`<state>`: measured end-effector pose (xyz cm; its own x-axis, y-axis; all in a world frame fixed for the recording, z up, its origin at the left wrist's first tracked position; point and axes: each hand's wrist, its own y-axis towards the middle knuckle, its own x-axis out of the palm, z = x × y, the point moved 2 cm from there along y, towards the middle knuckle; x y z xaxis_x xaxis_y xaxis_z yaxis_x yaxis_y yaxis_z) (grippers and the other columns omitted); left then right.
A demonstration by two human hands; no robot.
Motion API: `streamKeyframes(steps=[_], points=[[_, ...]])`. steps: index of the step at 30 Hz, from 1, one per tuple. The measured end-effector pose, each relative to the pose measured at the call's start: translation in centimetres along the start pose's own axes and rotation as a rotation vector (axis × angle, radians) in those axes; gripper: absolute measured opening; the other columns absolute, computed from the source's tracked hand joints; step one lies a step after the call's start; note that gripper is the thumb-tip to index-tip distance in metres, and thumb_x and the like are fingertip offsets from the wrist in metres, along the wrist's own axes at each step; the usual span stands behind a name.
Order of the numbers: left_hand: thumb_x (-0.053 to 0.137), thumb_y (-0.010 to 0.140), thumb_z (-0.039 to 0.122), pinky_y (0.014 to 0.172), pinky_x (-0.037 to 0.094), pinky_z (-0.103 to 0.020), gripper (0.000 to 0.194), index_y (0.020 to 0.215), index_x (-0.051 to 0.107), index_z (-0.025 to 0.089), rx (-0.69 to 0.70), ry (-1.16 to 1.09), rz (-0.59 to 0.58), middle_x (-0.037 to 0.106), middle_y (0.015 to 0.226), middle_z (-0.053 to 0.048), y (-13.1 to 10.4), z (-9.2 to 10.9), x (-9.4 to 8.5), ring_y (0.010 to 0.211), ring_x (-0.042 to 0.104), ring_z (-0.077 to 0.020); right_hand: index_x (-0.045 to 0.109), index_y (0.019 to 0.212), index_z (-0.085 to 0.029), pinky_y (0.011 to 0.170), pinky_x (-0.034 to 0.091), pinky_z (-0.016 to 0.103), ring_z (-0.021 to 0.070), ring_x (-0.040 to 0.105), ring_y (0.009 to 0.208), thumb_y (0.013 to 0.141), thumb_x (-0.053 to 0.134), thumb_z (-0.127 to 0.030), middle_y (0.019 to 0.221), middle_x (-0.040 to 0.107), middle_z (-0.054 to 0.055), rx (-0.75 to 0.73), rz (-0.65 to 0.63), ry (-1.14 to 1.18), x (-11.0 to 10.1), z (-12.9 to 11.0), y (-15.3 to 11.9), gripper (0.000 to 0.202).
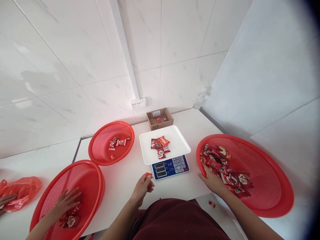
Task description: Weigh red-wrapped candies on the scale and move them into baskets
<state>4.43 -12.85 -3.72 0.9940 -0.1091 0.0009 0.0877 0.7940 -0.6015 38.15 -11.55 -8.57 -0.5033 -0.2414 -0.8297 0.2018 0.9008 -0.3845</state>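
My left hand [142,189] is closed in a pinch on a small red packet [148,174], just in front of the scale. My right hand [212,181] grips the near-left rim of a large red mesh basket [270,163], thumb outside and fingers inside. That basket is tilted and holds many red wrapped snack packets [216,164]. Between my hands stands a digital scale [171,167] with a blue keypad. On its white tray [178,141] lie several red packets [161,146].
Behind the scale is a small cardboard box [162,125] with packets. Two red baskets [130,151] [101,186] stand left; another person's hand [66,202] reaches into the nearer one. Far left, a hand [7,200] touches a red plastic bag [27,190]. One packet [212,204] lies low, below the table edge.
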Motion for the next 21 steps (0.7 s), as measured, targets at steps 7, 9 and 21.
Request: streamKeyframes(steps=[7,9,21], points=[[0.046,0.077,0.06,0.048,0.03,-0.023,0.044,0.087,0.051,0.017,0.035,0.085,-0.018,0.05,0.054,0.006,-0.1,-0.3,0.5,0.044,0.041,-0.0072,0.027,0.143,-0.012,0.097,0.039,0.042,0.0289,0.053,0.117,0.084,0.036,-0.042,0.135,0.049,0.017,-0.036,0.031,0.051,0.5,0.5,0.2,0.066],[0.047,0.076,0.061,0.049,0.031,-0.023,0.047,0.091,0.052,0.017,0.024,0.058,-0.014,0.05,0.056,0.006,0.0,-0.6,0.6,0.046,0.042,-0.0074,0.028,0.142,-0.012,0.098,0.038,0.041,0.0282,0.052,0.119,0.084,0.037,-0.041,0.136,0.048,0.017,-0.04,0.035,0.054,0.5,0.5,0.2,0.065],[0.053,0.074,0.064,0.049,0.034,-0.022,0.072,0.125,0.041,0.015,0.002,-0.174,-0.256,0.059,0.058,0.003,-1.8,3.4,2.6,0.045,0.05,-0.0094,0.033,0.138,-0.006,0.098,0.036,0.045,0.0308,0.05,0.119,0.082,0.038,-0.04,0.129,0.053,0.021,-0.116,0.141,0.02,-1.3,-1.0,0.5,0.065]])
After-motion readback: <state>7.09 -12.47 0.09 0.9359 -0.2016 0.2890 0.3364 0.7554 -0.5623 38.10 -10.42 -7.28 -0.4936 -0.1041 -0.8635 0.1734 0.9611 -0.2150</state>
